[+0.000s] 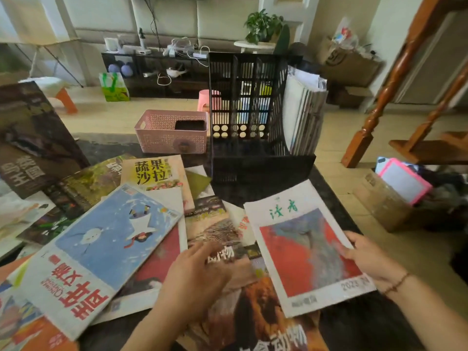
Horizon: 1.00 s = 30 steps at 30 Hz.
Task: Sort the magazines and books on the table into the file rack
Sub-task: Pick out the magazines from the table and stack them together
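**Pick-up step: one magazine in hand, rack slot next**

Red-cover magazine point(307, 249) is gripped at its right edge by right hand point(364, 257), lifted over the pile at 5 o'clock. File rack point(253, 117) stands at 12 o'clock, rightmost slot already filled. Left hand point(200, 272) rests with its grip apart on remaining magazines point(106, 247). Next judged: magazine tipped upright, fed into a free slot.

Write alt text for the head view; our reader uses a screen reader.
A right hand holds a red-and-white magazine above a table strewn with magazines, while the left hand rests open on them. A black file rack stands behind.
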{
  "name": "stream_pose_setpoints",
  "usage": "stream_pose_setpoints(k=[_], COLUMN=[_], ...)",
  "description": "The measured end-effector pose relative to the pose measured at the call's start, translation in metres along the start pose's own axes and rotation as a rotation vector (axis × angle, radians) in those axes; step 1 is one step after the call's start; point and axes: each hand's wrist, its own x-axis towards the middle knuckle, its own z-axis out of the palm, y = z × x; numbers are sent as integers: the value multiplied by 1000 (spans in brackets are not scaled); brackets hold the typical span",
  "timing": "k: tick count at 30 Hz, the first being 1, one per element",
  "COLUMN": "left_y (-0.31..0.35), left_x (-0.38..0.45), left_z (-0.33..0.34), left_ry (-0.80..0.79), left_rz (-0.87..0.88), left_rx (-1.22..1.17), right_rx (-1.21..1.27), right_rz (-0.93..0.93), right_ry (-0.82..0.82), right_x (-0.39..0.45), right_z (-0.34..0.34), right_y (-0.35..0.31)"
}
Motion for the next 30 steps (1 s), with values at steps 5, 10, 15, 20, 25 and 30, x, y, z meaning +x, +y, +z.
stream_pose_setpoints(k=[5,10,15,20,25,30], left_y=[-4,-13,-21,-68,-96,-111], left_x=[-7,-6,-9,-15,-31,-39], left_z=[17,19,-22,-80,-102,-107], left_ry=[35,-32,14,133,-61,95], left_rz=[158,123,4,-374,-490,-219], left_rx=[306,336,379,364,397,473], right_rx=[-172,-551,-859,-749,-684,-635], right_rz=[81,-79,-72,-504,-717,-662], right_ry=[220,448,531,376,70,-27], right_x=[19,19,24,-18,-42,-39], right_z=[-49,-36,-19,78,197,259], right_y=[39,40,45,-42,-104,-133])
